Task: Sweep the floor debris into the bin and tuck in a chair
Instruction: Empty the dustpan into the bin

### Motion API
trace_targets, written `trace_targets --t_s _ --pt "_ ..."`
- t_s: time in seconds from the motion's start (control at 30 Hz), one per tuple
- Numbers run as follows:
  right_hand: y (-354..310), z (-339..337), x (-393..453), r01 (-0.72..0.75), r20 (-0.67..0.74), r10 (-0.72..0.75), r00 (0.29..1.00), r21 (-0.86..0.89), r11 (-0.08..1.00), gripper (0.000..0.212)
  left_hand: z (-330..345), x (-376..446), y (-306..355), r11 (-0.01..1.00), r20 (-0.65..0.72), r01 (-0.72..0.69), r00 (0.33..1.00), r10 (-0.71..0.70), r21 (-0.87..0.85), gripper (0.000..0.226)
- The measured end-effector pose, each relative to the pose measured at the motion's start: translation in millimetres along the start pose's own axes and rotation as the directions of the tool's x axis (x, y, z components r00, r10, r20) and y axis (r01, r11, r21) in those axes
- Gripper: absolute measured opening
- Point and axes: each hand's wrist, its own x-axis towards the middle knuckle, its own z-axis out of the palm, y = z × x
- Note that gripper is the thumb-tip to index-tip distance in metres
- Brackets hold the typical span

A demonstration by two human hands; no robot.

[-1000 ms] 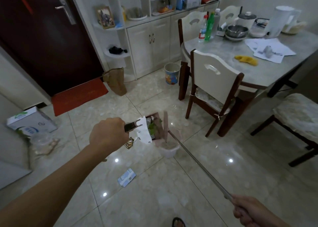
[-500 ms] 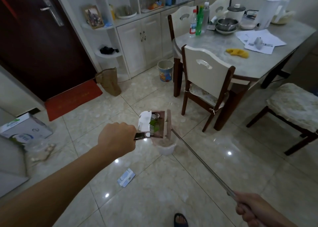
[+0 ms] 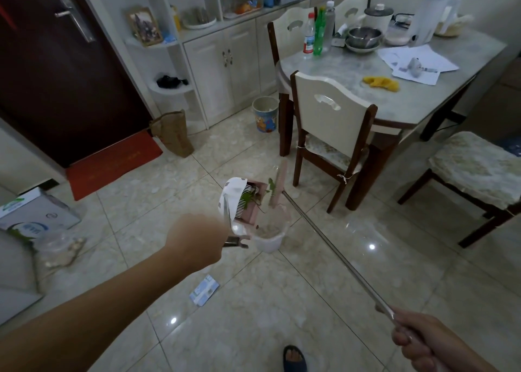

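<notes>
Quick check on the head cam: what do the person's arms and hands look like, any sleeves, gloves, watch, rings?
Both forearms are bare as far as the frame shows: no sleeves, gloves or watch in view. The left hand is motion-blurred, so rings cannot be ruled out there. The right hand appears to carry a thin band on one finger, though it is too small to be sure. A dark open-toed sandal is worn on the one visible foot.
</notes>
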Motion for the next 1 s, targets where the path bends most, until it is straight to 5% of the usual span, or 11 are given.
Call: trace_targets --t_s 0.4,0.8,1.0 --pt "18.0 10.5 3.0 0.083 -0.070 -0.103 0.992 -0.245 0.966 0.027 -9.1 4.4 -4.0 0.999 0.022 -0.013 1.000 0.013 -0.030 0.019" --pt "26.0 25.3 16.7 -0.056 -0.062 0.060 0.996 0.064 0.996 0.023 -16.3 12.3 4.9 0.990 0.019 -0.118 0.993 0.117 0.073 0.020" --pt "34.7 40.9 15.7 0.052 -0.150 -0.067 0.986 -0.105 0.993 0.023 -14.7 14.9 1.6 0.994 -0.023 -0.102 0.994 0.103 0.050 0.017"
